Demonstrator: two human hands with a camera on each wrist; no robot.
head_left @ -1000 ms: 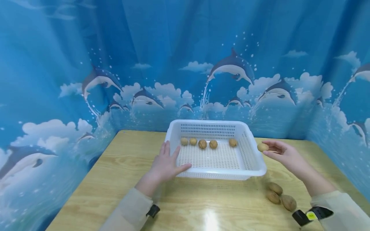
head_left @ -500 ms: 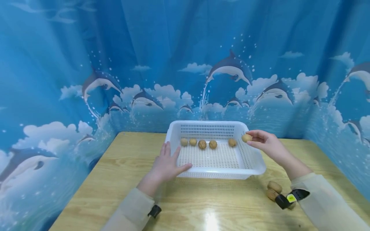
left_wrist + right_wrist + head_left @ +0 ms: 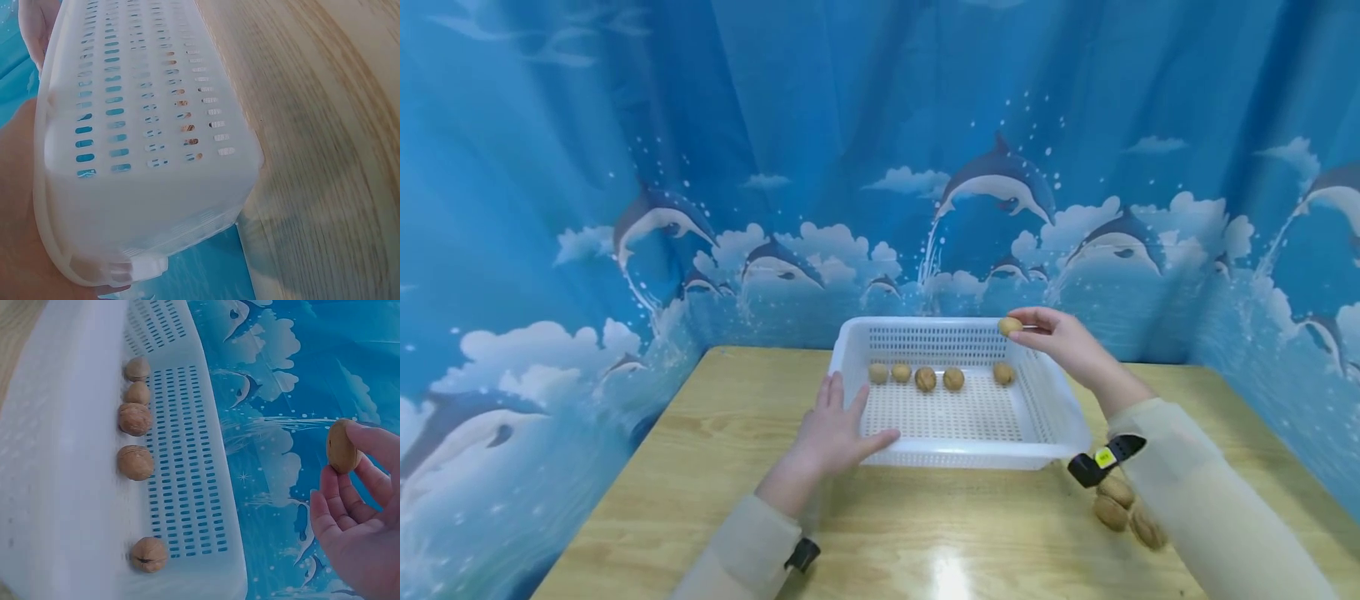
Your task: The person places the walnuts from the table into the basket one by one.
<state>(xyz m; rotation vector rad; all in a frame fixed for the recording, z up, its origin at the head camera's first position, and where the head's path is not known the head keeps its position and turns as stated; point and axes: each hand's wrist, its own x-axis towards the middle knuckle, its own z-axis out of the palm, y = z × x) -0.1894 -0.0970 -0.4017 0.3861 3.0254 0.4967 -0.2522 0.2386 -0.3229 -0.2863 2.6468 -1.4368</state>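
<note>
My right hand pinches a walnut at its fingertips above the basket's far corner: light, hard, apt to roll. My left hand, spread, steadies the near rim.

A white, slot-perforated basket was seen on a pale wood-grained table. Tan-brown walnuts were shown inside. A blue curtain was printed with grey-white dolphins and white clouds. Cream sleeves were worn.

Five walnuts are lined along the far wall inside the basket; three walnuts are left on the table to its right.
</note>
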